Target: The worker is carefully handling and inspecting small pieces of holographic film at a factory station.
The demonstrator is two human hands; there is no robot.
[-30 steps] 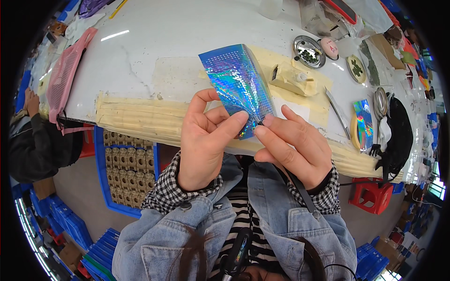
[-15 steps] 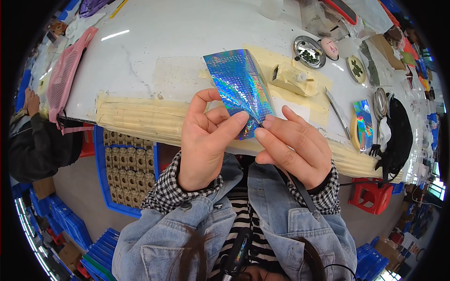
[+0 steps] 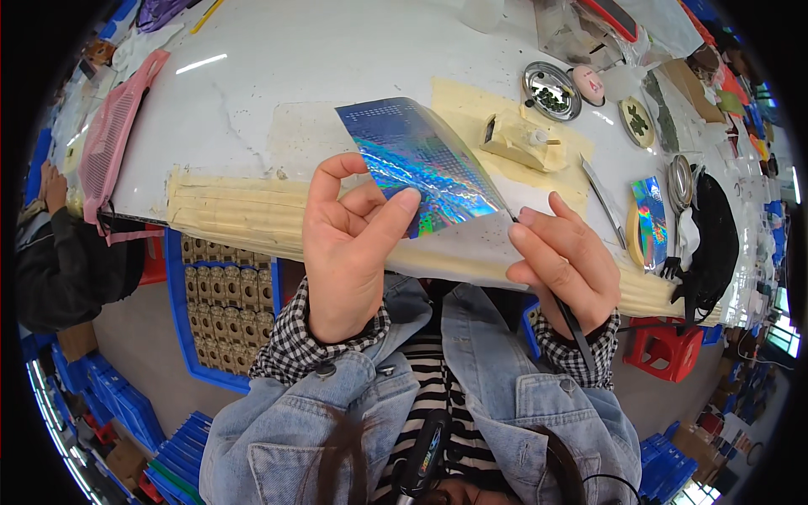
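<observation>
White worktable (image 3: 252, 59) in a busy workshop; the near edge wears a padded yellow band (image 3: 236, 215), probably to spare the wearer's forearms. Clock readings centre on the sheet, 12 pointing away from the wearer.

Shiny blue sheet (image 3: 425, 156): held in the air above the table's near edge, likely to keep it close to the eyes. Left hand (image 3: 353, 244) at 7 pinches its lower edge, thumb on the face, fingers curled behind; seemingly the anchor. Right hand (image 3: 572, 261) at 4 pinches a slim dark tool (image 3: 574, 324), probably tweezers, its tip at the sheet's right corner. Creases run from thumb toward tip, suggesting tension between the 2 hands. Cannot tell what the tip grips.

At 3, a yellow block (image 3: 515, 141); at 2, a round metal dish (image 3: 551, 91) of dark bits. At 4, beyond the right hand, a thin metal blade (image 3: 603, 202) lies within easy reach.
</observation>
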